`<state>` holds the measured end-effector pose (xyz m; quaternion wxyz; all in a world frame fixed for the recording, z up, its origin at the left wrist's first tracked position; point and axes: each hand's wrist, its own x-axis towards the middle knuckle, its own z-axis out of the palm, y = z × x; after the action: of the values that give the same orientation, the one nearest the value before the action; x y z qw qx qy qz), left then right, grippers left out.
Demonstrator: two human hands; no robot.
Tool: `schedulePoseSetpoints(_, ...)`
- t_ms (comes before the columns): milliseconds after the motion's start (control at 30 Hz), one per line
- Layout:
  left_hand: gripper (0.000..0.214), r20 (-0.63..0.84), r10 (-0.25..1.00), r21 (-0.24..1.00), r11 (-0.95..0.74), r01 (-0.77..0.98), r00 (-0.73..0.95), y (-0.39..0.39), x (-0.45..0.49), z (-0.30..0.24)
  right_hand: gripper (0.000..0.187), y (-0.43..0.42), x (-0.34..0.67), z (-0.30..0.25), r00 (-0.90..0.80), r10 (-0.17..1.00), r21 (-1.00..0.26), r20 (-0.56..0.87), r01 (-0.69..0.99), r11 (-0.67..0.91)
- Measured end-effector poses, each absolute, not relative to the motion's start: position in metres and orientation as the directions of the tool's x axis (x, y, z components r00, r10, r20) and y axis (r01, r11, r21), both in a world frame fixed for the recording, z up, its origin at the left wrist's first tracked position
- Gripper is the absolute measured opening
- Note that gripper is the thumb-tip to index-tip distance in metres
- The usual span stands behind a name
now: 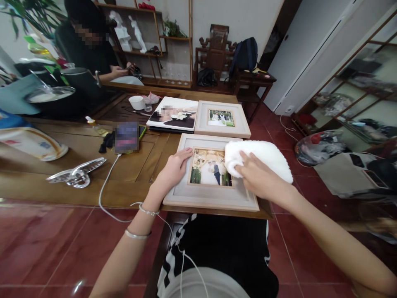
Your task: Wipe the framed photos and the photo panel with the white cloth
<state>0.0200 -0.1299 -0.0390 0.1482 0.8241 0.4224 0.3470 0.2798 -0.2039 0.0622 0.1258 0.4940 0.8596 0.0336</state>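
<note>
A light wooden picture frame lies flat at the table's near edge, with a wedding photo in its middle. My left hand holds the frame's left side, its fingers bent over the border. A fluffy white cloth covers the upper right part of the frame and hangs past its right side. My right hand grips this cloth and presses it near the photo's right edge; some fingertips are sunk in the pile. Behind lies a second wooden picture frame with another wedding photo, beside a photo album.
On the wooden table lie a phone on a white cable, a silver metal clip and a white bowl. A blue-and-white packet is at left. Across the table sits a person. Right, a clear bag stands on the floor.
</note>
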Motion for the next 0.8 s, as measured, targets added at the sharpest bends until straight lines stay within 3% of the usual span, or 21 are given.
schedulePoseSetpoints(300,0.036,0.468,0.783,0.512,-0.618,0.597,0.409,-0.128,0.02,-0.042,0.04,-0.294,0.278,0.062,-0.532,0.819,-0.026,-0.215,0.841,0.54)
schedulePoseSetpoints(533,0.036,0.476,0.776,0.493,-0.625,0.605,0.413,-0.128,0.021,-0.043,0.043,-0.278,0.268,0.062,-0.54,0.804,-0.131,-0.25,0.841,0.524)
schedulePoseSetpoints(800,0.039,0.461,0.791,0.509,-0.607,0.61,0.402,-0.13,0.02,-0.041,0.038,-0.248,0.21,0.052,-0.743,0.652,-0.184,-0.155,0.67,0.719)
